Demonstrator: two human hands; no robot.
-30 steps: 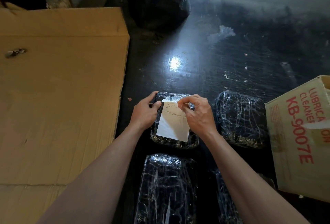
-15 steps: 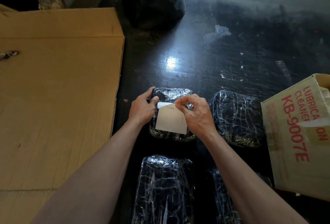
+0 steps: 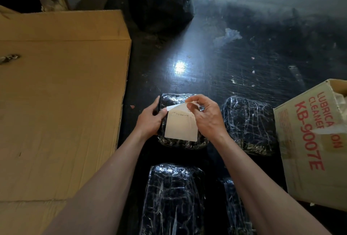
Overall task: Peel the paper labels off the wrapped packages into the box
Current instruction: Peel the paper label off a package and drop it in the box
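The left hand (image 3: 150, 120) grips the left edge of a wrapped package (image 3: 173, 99) on the dark floor (image 3: 216, 62). The right hand (image 3: 206, 118) pinches the top of its white label (image 3: 181, 127), whose upper edge curls up off the film (the print is too small to read). A second package (image 3: 249, 124) lies just right of it and a third (image 3: 172, 197) nearer, between the forearms, with a red-printed box (image 3: 308, 141) at the right and flat cardboard (image 3: 60, 103) at the left.

Glossy black floor (image 3: 216, 62), flattened cardboard (image 3: 62, 103).
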